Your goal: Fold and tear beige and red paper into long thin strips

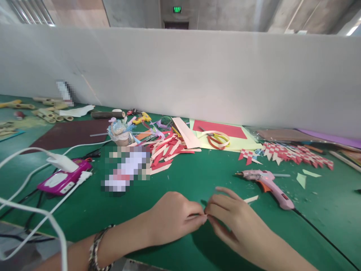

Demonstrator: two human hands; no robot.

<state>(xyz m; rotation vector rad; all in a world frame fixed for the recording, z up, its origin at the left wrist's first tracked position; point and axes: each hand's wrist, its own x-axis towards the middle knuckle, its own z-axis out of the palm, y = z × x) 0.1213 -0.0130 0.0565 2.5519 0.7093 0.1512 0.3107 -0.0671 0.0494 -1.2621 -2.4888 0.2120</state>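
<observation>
My left hand (176,214), with a braided bracelet on its wrist, is closed in a pinch near the front of the green table. Its thumb and forefinger meet the fingertips of my right hand (234,214), which is closed in a pinch too. Whatever lies between the fingertips is too small and covered to name. A pale paper strip (251,199) pokes out behind my right hand. To the right of that hand rests a pink hot glue gun (267,184), nozzle pointing left. Beyond it are red-and-white woven paper pieces (296,155).
Red and pale paper strips (166,150) are heaped mid-table. Scissors (217,140) lie on coloured paper sheets (239,140). At left, white cables run to a purple power strip (63,180). Bamboo pieces (50,113) sit farther back. A grey partition (180,75) closes off the far side.
</observation>
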